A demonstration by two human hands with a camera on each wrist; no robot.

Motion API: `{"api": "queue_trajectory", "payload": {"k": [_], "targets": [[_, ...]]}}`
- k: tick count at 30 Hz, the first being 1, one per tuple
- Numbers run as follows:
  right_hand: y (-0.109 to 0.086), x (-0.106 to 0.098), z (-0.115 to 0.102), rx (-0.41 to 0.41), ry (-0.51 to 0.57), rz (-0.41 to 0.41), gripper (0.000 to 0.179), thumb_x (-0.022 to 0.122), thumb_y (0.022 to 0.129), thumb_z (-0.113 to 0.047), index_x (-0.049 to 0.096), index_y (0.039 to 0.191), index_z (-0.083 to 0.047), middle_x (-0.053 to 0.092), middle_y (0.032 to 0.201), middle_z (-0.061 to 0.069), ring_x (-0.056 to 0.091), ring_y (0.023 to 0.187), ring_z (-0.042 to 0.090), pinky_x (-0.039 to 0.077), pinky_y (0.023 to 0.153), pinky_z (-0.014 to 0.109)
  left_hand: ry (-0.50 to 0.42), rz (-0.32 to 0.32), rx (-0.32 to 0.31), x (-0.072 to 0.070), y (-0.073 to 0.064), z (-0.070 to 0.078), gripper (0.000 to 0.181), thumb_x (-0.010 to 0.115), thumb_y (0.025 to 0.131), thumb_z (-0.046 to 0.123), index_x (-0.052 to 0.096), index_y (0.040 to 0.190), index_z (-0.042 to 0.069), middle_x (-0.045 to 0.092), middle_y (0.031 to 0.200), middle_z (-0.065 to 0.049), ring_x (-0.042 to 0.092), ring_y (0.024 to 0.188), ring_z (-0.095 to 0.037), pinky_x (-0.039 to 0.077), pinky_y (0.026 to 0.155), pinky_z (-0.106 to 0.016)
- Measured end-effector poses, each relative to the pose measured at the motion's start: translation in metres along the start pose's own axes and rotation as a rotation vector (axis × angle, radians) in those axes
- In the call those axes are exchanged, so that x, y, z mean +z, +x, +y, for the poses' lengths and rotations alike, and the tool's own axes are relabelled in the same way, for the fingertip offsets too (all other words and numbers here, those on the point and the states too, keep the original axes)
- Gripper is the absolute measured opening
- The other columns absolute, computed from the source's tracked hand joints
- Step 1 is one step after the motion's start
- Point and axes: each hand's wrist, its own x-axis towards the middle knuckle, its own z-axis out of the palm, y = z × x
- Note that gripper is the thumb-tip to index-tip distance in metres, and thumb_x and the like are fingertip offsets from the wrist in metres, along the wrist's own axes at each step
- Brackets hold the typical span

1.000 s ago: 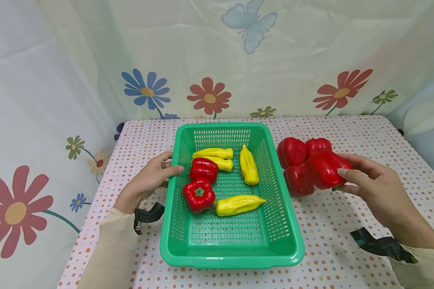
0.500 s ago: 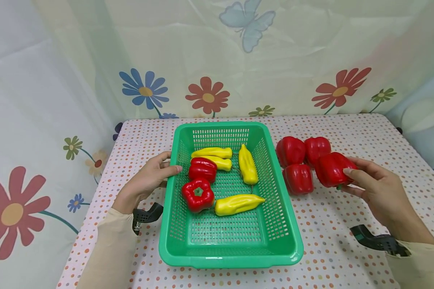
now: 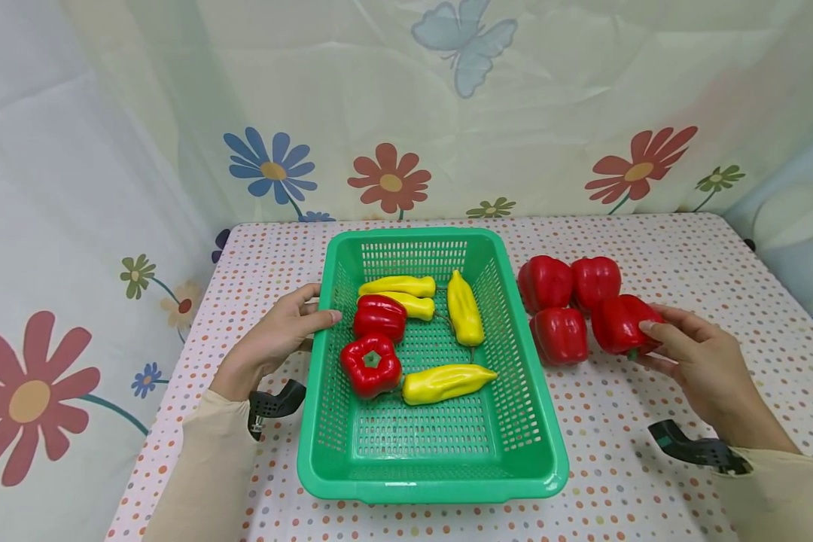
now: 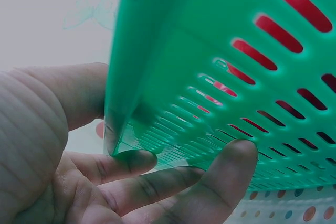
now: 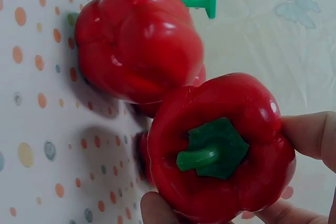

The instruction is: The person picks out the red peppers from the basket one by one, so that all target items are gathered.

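The bench (image 3: 684,256), covered in a white cloth with coloured polka dots, carries everything in view. The green perforated plastic basket (image 3: 433,482) sits on its middle and serves as the landmark. Inside the basket lie four long yellow plastic peppers (image 3: 447,382) and two red plastic bell peppers (image 3: 371,364), all in its far half.

Just to the right of the basket, on the cloth, three loose red plastic bell peppers (image 3: 559,336) stand bunched together, touching one another. A fourth red bell pepper with a green stem (image 3: 618,324) is at the right edge of this bunch, farther from the basket than the other three. The right wrist view shows its stem (image 5: 212,149) pointing at the camera and a neighbour pressed against it.

The left hand (image 3: 278,339) is at the basket's left wall, thumb over the rim and curled fingers (image 4: 231,166) against the slotted outside, gripping the rim. The right hand (image 3: 691,361), right of the basket, pinches the stemmed red pepper between thumb and fingertips (image 5: 312,135).
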Motion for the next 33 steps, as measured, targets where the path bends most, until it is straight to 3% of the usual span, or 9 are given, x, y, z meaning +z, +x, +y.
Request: {"api": "queue_trajectory", "payload": {"k": [10,22,33], "targets": [[0.002,0.000,0.007,0.024,0.029,-0.020,0.021,0.067,0.104,-0.022,0.059,0.123,-0.028,0.057,0.116,-0.013,0.066,0.089,0.001,0.063,0.067,0.020,-0.005,-0.007,0.004,0.000,-0.001,0.000,0.056,0.058,0.105,0.012,0.036,0.155,0.000,0.062,0.134,-0.033,0.077,0.094,-0.038,0.065,0.072,-0.053],[0.004,0.005,0.009,0.062,-0.112,0.029,0.021,0.062,0.106,-0.028,0.059,0.127,-0.025,0.056,0.110,-0.021,0.063,0.088,-0.003,0.062,0.068,0.016,-0.009,-0.009,0.007,0.000,0.000,0.000,0.055,0.057,0.105,0.012,0.036,0.155,-0.001,0.062,0.134,-0.034,0.078,0.093,-0.037,0.065,0.073,-0.053],[0.007,0.008,0.014,0.096,-0.044,0.059,0.015,0.066,0.104,-0.028,0.060,0.117,-0.029,0.052,0.118,-0.010,0.063,0.088,0.000,0.062,0.068,0.017,-0.013,-0.004,0.005,0.000,0.000,-0.001,0.054,0.058,0.105,0.012,0.038,0.153,-0.001,0.062,0.134,-0.033,0.078,0.093,-0.037,0.065,0.073,-0.053]]}}
